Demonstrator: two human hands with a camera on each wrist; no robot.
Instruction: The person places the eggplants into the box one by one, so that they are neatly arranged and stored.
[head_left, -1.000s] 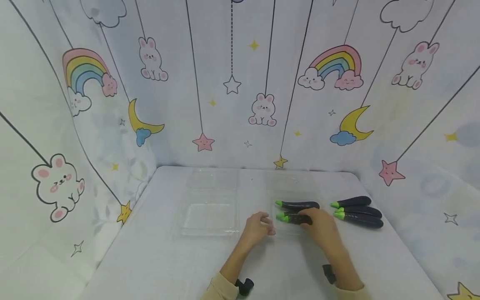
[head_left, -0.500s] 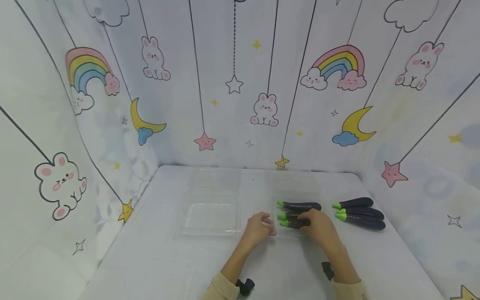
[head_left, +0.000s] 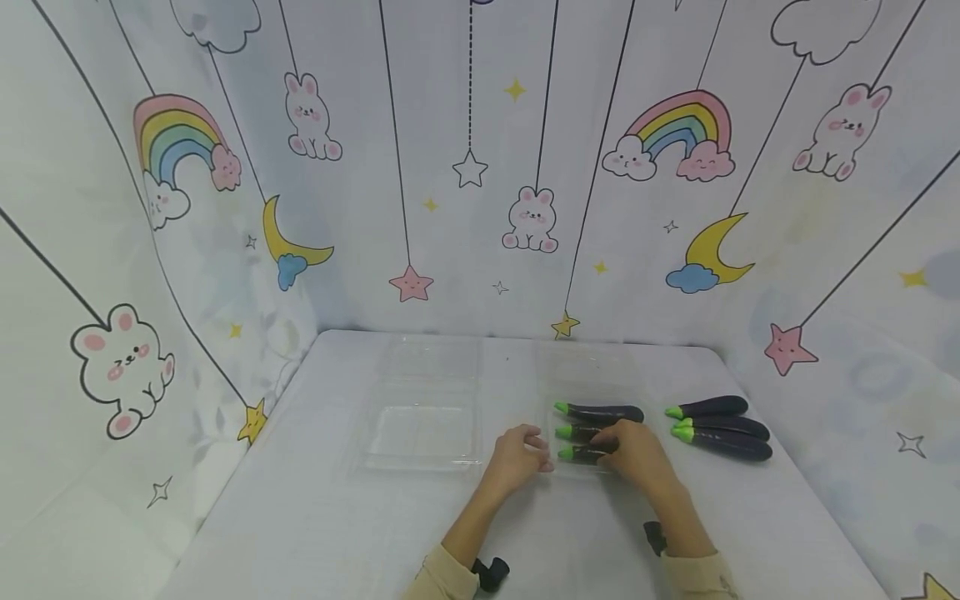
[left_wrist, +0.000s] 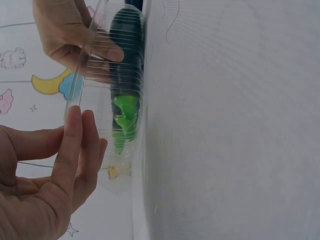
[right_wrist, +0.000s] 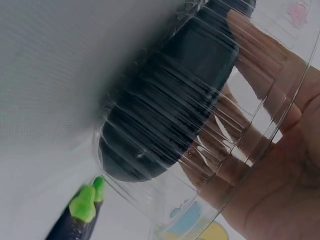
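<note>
Three dark eggplants lie side by side in a clear plastic container [left_wrist: 75, 90] with a hinged lid, their green stems to the left. In the head view, the back eggplant [head_left: 603, 413] is in full sight, while the middle eggplant [head_left: 587, 433] is partly covered. My right hand [head_left: 637, 454] grips the front eggplant [head_left: 581, 453] from above; its thumb lies against the eggplant in the left wrist view, and its fingers reach inside the container wall. At the container's left edge, my left hand [head_left: 517, 458] pinches the rim between thumb and fingers.
Right of the container, three more eggplants [head_left: 731, 444] lie close together on the white table [head_left: 300, 517]. A second clear container [head_left: 420, 461] stands open on the left. Patterned white cloth [head_left: 480, 233] hangs behind and at both sides.
The front eggplant has come down and toward me, so three eggplants now lie apart in the container. My right hand has shifted slightly with it. The left hand has stayed at the rim.
</note>
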